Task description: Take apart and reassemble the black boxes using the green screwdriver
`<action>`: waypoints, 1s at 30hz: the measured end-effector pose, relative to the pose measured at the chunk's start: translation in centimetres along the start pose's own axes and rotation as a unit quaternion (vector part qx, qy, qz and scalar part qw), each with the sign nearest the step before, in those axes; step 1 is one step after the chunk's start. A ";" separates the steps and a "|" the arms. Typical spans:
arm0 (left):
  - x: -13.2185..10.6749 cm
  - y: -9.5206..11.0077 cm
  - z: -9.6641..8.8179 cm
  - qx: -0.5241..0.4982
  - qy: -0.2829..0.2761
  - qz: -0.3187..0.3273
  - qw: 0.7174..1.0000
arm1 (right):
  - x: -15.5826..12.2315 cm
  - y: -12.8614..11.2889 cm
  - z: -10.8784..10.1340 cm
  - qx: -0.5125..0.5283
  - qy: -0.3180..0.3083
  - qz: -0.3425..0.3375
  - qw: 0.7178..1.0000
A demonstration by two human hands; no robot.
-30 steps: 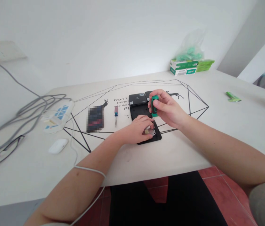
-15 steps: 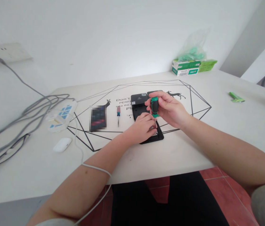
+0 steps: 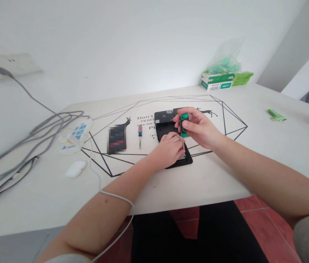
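My right hand (image 3: pixel 198 126) is closed round a green-handled screwdriver (image 3: pixel 183 123), held upright with its tip down over a flat black device (image 3: pixel 170 131) on the white table (image 3: pixel 253 153). My left hand (image 3: pixel 169 149) rests on the near end of that black device, its fingers pinched round a small silvery part (image 3: pixel 182 155) right beside the screwdriver's tip. A second black box (image 3: pixel 163 117) with a label lies just behind the device.
A small red-and-blue screwdriver (image 3: pixel 140 134) and a dark phone-like slab (image 3: pixel 116 138) lie to the left. Further left sit a power strip (image 3: pixel 75 136) with grey cables, a white earbud case (image 3: pixel 75 169) and glasses (image 3: pixel 11 179). Green boxes (image 3: pixel 220 81) stand at the back; a green lighter (image 3: pixel 276 115) lies right.
The view has shifted a little, so everything sits slightly further right. My right hand has tipped the green screwdriver lower and closer to my left hand, which stays on the black device.
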State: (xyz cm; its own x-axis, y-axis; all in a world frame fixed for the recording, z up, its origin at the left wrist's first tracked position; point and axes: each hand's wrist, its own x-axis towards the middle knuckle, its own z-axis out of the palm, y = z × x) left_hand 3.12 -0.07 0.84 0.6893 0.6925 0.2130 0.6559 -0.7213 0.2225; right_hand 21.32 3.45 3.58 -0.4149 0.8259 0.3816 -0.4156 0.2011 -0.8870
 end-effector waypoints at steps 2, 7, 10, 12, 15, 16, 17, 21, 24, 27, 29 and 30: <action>0.0 0.1 0.0 0.008 0.001 -0.002 1.000 | 0.0 0.0 0.1 -0.009 0.007 -0.005 1.000; 0.2 0.2 0.0 0.034 -0.001 -0.003 0.999 | -0.1 0.0 0.3 0.013 0.001 0.002 1.000; 0.4 0.3 0.1 0.051 -0.004 -0.009 0.999 | 0.0 0.1 0.2 0.022 0.001 0.010 1.000; 0.5 0.3 0.2 0.057 -0.006 -0.012 0.998 | 0.0 0.2 0.2 0.024 0.001 0.012 1.000; 0.7 0.4 0.1 0.056 -0.011 -0.012 0.998 | -0.1 0.2 0.3 0.014 0.000 0.010 1.000; 0.7 0.4 0.1 0.056 -0.012 -0.010 0.998 | -0.1 0.2 0.4 0.007 0.001 0.008 1.000; 0.7 0.4 0.1 0.055 -0.012 -0.008 0.998 | -0.1 0.1 0.5 -0.001 0.003 0.007 1.000; 0.6 0.1 0.0 0.052 0.007 0.001 0.999 | 0.0 0.0 0.6 -0.014 0.042 -0.006 0.999; 0.5 -0.6 -0.2 0.054 0.027 -0.004 0.998 | 0.8 0.3 -0.4 -0.014 0.135 -0.025 0.990; 0.2 -1.8 -0.8 0.094 0.037 -0.035 0.994 | 2.4 1.1 -3.0 -0.033 0.265 -0.041 0.963; -0.1 -2.7 -1.3 0.138 0.038 -0.084 0.986 | 3.5 1.7 -5.2 -0.042 0.352 -0.040 0.934; -0.2 -3.2 -1.6 0.161 0.033 -0.105 0.981 | 3.9 2.0 -6.2 -0.054 0.388 -0.034 0.920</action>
State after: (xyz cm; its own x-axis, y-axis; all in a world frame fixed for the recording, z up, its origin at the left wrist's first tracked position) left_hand 0.43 2.10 1.62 0.5137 0.8181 0.2586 0.8520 -0.5220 -0.0408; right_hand 23.91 10.36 1.72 0.3281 0.9283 0.1747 -0.3184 0.2829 -0.9048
